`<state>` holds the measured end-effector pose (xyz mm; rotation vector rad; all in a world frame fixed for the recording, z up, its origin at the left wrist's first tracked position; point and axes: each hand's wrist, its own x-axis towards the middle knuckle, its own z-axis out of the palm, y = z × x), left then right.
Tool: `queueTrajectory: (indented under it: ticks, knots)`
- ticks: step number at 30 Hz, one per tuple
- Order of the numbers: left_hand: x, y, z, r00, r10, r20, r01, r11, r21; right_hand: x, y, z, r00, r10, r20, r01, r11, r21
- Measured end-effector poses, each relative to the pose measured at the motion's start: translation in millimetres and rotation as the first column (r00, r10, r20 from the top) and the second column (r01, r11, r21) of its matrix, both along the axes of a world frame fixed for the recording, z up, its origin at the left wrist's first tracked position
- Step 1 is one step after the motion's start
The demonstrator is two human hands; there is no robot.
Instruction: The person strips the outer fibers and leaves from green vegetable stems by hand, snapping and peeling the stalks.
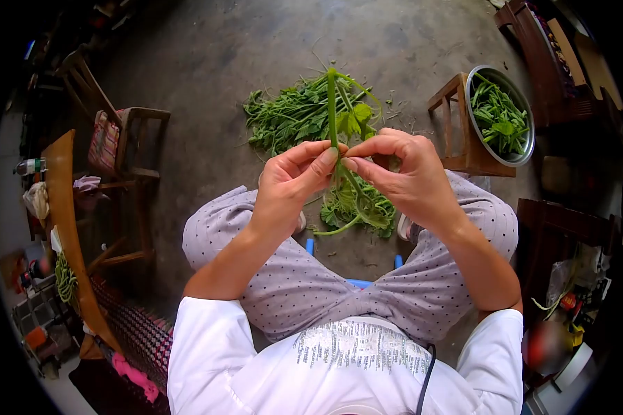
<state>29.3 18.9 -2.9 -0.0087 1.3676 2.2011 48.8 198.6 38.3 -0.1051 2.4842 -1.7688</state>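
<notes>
A long green vine shoot (332, 111) stands upright between my hands, with leaves and a thin curling stalk. My left hand (294, 173) pinches its stem between thumb and fingers. Just to the right, my right hand (412, 173) has thumb and forefinger closed at the same spot, on a part of the shoot; the exact piece is hidden by the fingertips. Lower leaves and a stalk (342, 227) hang or lie below the hands, where I cannot tell the shoot from the greens on the floor. Beyond them a pile of leafy shoots (291, 114) lies on the floor.
At the right, a metal basin (530, 142) of cut greens (498, 117) rests on a wooden stool (457, 104). A wooden chair (107, 131) and a table edge (66, 207) are on the left. Scraps lie on the concrete floor (214, 62).
</notes>
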Motion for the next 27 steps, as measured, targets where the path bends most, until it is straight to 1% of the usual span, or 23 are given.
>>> queueTrajectory:
  ticks: [2, 6, 8, 11, 14, 15, 17, 27]
  knots:
    - [0, 0, -2, 0.999, 0.017, -0.033, -0.017, 1.0, -0.016, 0, -2, -2, 0.999, -0.032, -0.03, 0.032, 0.999, 0.004]
    - [0, 3, -4, 0.997, 0.065, -0.038, -0.065, 0.998, 0.0, 0, -6, -3, 0.998, -0.055, -0.026, 0.055, 0.998, 0.001]
    - [0, 5, -4, 0.994, 0.091, -0.06, -0.093, 0.996, -0.018, 0, -9, -2, 0.997, -0.068, -0.038, 0.07, 0.997, 0.043]
    - [1, 7, -2, 0.99, 0.099, -0.101, -0.105, 0.993, -0.058, -1, -12, -4, 0.994, -0.079, -0.075, 0.084, 0.995, 0.055]
    - [0, 8, -1, 0.987, 0.115, -0.113, -0.121, 0.992, -0.045, -2, -12, 1, 0.995, -0.087, -0.053, 0.09, 0.993, 0.07]
    - [0, 8, -1, 0.987, 0.116, -0.114, -0.121, 0.992, -0.045, -2, -12, -1, 0.995, -0.086, -0.054, 0.09, 0.993, 0.071]
    - [0, 8, 1, 0.985, 0.133, -0.112, -0.138, 0.99, -0.032, -3, -11, -7, 0.988, -0.085, -0.126, 0.091, 0.995, 0.046]
    - [0, 10, 5, 0.97, 0.148, -0.194, -0.167, 0.982, -0.087, -4, -15, -5, 0.98, -0.131, -0.153, 0.135, 0.991, 0.018]
